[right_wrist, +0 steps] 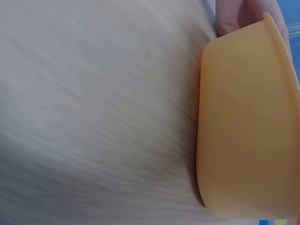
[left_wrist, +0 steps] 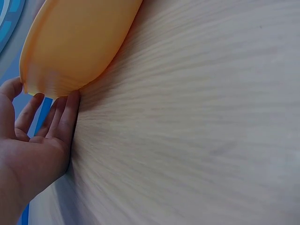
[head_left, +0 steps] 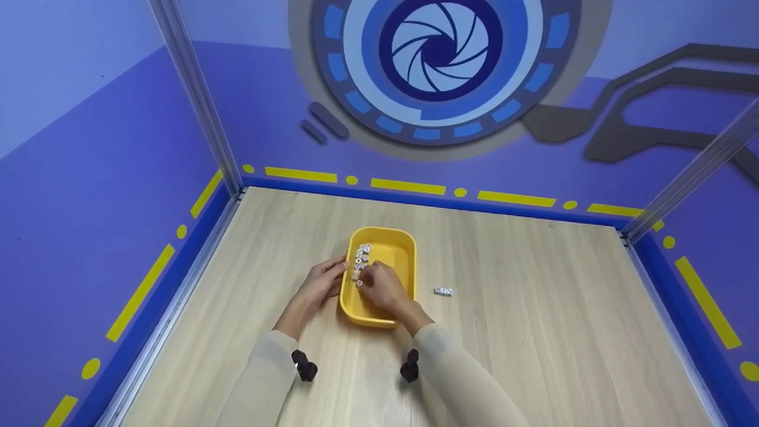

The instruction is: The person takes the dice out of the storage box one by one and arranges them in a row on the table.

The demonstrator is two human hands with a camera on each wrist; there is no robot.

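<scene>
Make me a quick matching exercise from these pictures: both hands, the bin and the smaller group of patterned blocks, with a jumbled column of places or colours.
Things:
1. left hand
2. bin
3. right hand
4. smaller group of patterned blocks

Places or colours:
A. on the table, off to the right
B. reaching inside the walls
C. touching the left wall from outside
D. yellow

Pairs: 1-C, 2-D, 3-B, 4-A

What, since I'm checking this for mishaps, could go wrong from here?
The right hand, reaching into the yellow box, might knock askew the small blocks gathered along its left side. The left hand touches the box's wall, so a push could shift it and jostle them. The pieces outside, right of the box, could get brushed as the right hand comes out.
</scene>
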